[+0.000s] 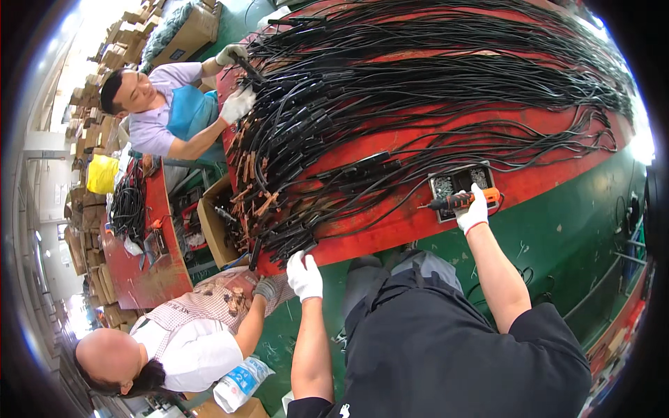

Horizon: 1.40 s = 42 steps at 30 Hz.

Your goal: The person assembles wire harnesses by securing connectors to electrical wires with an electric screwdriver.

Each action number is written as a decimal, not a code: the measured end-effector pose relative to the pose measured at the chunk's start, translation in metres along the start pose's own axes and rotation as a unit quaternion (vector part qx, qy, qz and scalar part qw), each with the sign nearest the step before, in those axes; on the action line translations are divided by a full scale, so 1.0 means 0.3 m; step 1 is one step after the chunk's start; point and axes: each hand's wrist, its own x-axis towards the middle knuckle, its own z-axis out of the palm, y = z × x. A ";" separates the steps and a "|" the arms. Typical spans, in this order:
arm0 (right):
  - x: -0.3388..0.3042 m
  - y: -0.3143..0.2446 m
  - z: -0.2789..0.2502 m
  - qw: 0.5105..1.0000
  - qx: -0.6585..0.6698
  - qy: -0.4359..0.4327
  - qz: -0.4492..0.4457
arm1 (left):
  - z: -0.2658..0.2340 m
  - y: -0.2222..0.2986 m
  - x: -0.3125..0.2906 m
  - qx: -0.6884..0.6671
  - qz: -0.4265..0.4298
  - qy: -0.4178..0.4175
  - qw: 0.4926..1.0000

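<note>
My right hand [475, 210], in a white glove, grips an orange and black power screwdriver [456, 201] whose bit points left. The tool is above the near rim of a small open tray [440, 214] with loose screws in its compartments. At the table's near left edge my gloved left hand [304, 276] has its fingers closed by the black end of a cable; what is between them is mostly hidden. Beside it lie several black cable handles [298, 233] in a heap, with bare copper ends [267, 203] further left.
Long bundles of black cables [446, 76] stretch across the red table [411, 233]. A co-worker [171, 111] at the far left handles a black part. Another [188, 334] stands close on my left, one gloved hand near the table edge. A cardboard box [214, 216] stands between them.
</note>
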 end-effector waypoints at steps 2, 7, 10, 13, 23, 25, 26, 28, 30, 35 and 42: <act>-0.025 0.016 0.039 0.997 -0.036 0.054 -0.042 | 0.005 0.019 0.024 -0.011 0.033 0.006 0.999; 0.006 -0.022 0.027 0.980 -0.164 0.102 -0.039 | 0.010 0.073 0.206 -0.047 0.079 0.012 0.996; -0.012 -0.008 0.036 0.920 -0.347 0.178 -0.032 | 0.012 0.076 0.345 -0.031 0.128 0.013 0.991; 0.008 -0.029 0.000 0.917 -0.350 0.185 -0.050 | 0.036 0.083 0.455 -0.031 0.120 -0.026 0.992; -0.033 -0.002 0.063 0.960 -0.201 0.189 -0.044 | 0.134 0.086 0.633 0.002 0.216 -0.077 0.973; -0.047 0.005 0.084 0.952 -0.213 0.217 -0.045 | 0.164 0.114 0.653 0.032 0.200 -0.170 0.964; -0.053 0.004 0.079 0.953 -0.222 0.204 -0.024 | 0.183 0.138 0.664 0.073 0.185 -0.249 0.948; -0.071 0.018 0.080 0.951 -0.232 0.203 0.000 | 0.211 0.171 0.659 0.118 0.201 -0.321 0.918; -0.095 0.040 0.059 0.944 -0.253 0.209 -0.015 | 0.231 0.221 0.649 0.151 0.169 -0.368 0.902; -0.147 0.078 0.088 0.941 -0.266 0.206 -0.045 | 0.269 0.234 0.655 0.156 0.135 -0.355 0.912; -0.199 0.106 0.052 0.918 -0.337 0.190 -0.087 | 0.266 0.238 0.638 0.080 0.132 -0.265 0.952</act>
